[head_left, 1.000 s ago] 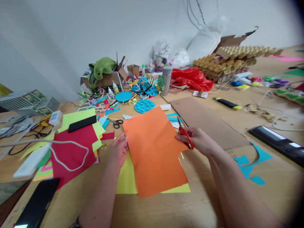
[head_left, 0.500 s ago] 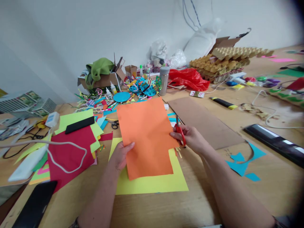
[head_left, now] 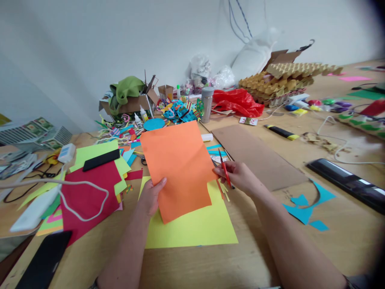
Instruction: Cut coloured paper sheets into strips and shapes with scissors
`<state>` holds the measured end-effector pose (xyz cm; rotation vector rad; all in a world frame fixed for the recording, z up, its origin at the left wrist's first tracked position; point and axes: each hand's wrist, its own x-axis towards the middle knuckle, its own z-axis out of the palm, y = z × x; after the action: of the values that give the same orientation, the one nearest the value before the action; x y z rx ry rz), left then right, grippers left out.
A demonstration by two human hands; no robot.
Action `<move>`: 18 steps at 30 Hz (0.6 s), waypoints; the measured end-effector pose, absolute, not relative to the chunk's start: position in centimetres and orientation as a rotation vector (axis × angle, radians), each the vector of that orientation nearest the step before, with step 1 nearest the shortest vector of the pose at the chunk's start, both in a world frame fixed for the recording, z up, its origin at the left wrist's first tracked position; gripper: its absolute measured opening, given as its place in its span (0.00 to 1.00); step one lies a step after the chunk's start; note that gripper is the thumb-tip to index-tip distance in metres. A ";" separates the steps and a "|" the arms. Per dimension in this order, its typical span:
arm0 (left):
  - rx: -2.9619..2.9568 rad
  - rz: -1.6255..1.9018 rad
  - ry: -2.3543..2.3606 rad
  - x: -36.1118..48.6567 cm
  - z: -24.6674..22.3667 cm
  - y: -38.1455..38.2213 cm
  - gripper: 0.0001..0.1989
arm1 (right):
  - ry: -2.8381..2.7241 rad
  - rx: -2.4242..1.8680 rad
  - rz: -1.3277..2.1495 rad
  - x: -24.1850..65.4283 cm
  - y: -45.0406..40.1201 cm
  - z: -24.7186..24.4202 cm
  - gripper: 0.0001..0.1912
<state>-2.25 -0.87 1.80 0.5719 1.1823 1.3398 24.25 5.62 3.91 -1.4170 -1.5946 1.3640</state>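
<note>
An orange sheet of paper (head_left: 177, 168) is held up in front of me, with a notch cut from its lower right corner. My left hand (head_left: 152, 194) pinches its left edge, thumb on the front. In my right hand (head_left: 237, 176) is a pair of red-handled scissors (head_left: 224, 170), blades pointing up and away. The fingertips of that hand also touch the orange sheet's right edge. Below the orange sheet a yellow sheet of paper (head_left: 192, 235) lies flat on the table. Narrow yellow strips (head_left: 225, 193) lie beside it, near my right hand.
Brown cardboard (head_left: 255, 156) and blue paper scraps (head_left: 303, 212) lie to the right. Red paper (head_left: 90, 188) with a white cable across it is at left. A steel flask (head_left: 207, 105), craft scraps and egg trays (head_left: 276, 82) stand behind. A box cutter (head_left: 281, 131) lies far right.
The orange sheet has moved slightly left and tilted, uncovering more of the yellow sheet. The scissors have turned in my right hand, so their handles now show edge-on.
</note>
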 end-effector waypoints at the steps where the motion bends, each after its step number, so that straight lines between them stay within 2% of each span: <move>1: 0.572 1.343 1.180 -2.3 1.8 -0.9 0.23 | -1.606 -1.413 1.328 24.3 5.5 4.1 0.20; 7: 0.577 1.344 1.163 -2.5 1.8 -0.8 0.21 | -1.557 -1.273 1.207 24.0 4.4 4.9 0.24; 10: 0.564 1.370 1.160 -2.5 1.8 -0.8 0.21 | -1.483 -1.255 1.236 24.2 3.8 4.6 0.26; 18: 0.547 1.406 1.175 -2.1 2.2 -0.9 0.21 | -1.486 -1.342 1.322 25.2 1.6 4.4 0.26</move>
<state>-2.14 -0.92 2.16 0.5465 1.1753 1.4064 25.24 1.57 4.35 -1.3421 -1.4858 1.3219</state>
